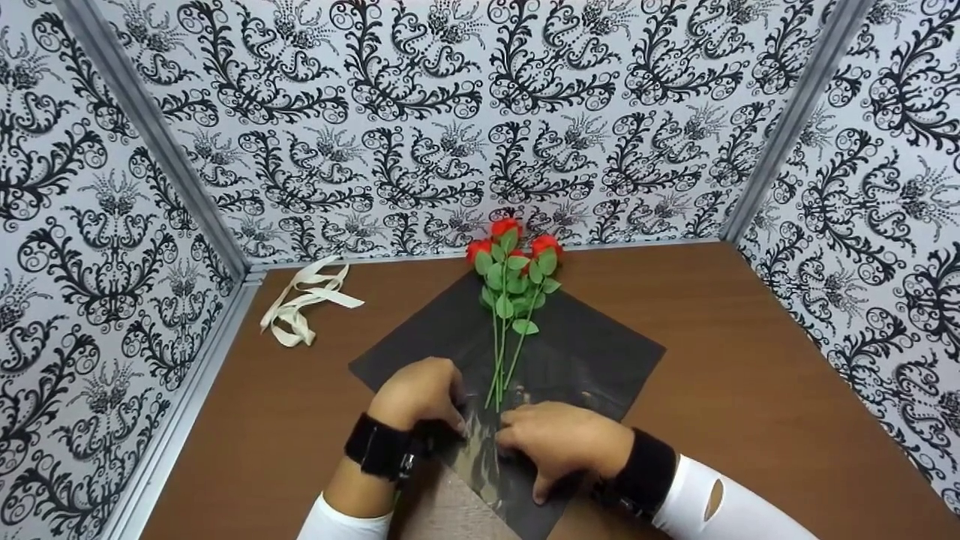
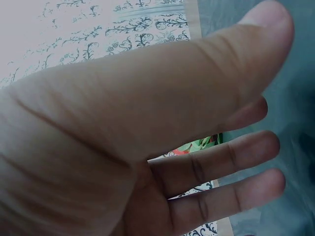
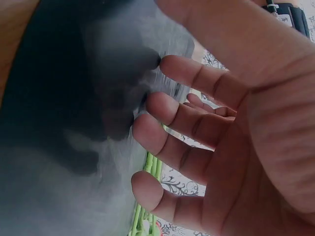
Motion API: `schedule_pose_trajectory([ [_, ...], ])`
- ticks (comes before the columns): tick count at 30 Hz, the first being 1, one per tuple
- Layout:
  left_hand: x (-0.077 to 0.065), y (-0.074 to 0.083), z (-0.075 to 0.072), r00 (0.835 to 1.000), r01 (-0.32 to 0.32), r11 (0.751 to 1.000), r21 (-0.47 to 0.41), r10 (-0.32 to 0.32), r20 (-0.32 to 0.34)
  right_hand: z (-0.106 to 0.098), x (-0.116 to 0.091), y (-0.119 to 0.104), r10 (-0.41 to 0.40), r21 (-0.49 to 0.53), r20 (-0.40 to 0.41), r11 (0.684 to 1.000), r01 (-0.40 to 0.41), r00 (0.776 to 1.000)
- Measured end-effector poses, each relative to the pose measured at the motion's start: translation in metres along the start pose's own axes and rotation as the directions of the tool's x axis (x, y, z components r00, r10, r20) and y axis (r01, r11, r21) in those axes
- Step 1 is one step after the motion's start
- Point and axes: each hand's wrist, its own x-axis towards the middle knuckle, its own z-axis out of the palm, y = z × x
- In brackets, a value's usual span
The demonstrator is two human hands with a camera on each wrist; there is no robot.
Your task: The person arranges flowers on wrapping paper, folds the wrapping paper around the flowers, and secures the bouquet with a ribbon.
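Observation:
A dark, glossy wrapping sheet lies on the brown table with its corners pointing away and to the sides. On it rest several artificial red roses with green leaves and stems, blooms toward the back wall. My left hand is at the near left part of the sheet, fingers extended in the left wrist view. My right hand touches the sheet just below the stem ends. In the right wrist view its fingertips rest on the shiny surface, slightly bent and apart from the thumb.
A loose cream ribbon lies at the table's back left. Patterned panels stand behind and at both sides, joined by grey metal posts. The brown tabletop extends on both sides of the sheet.

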Motion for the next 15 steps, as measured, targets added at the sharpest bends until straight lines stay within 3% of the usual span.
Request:
schedule_pose_trajectory([
  [11, -0.0001, -0.0003, 0.0001, 1.000, 0.012, 1.000, 0.009, -0.012, 0.017, -0.0036, -0.0021, -0.0034, 0.031, 0.035, -0.030, 0.999, -0.030, 0.999],
  [15, -0.0012, 0.0027, -0.0031, 1.000, -0.013, 1.000, 0.008, 0.013, 0.028, -0.0104, -0.0036, -0.0003, 0.020, 0.060, -0.074, 0.998, -0.015, 0.997],
])
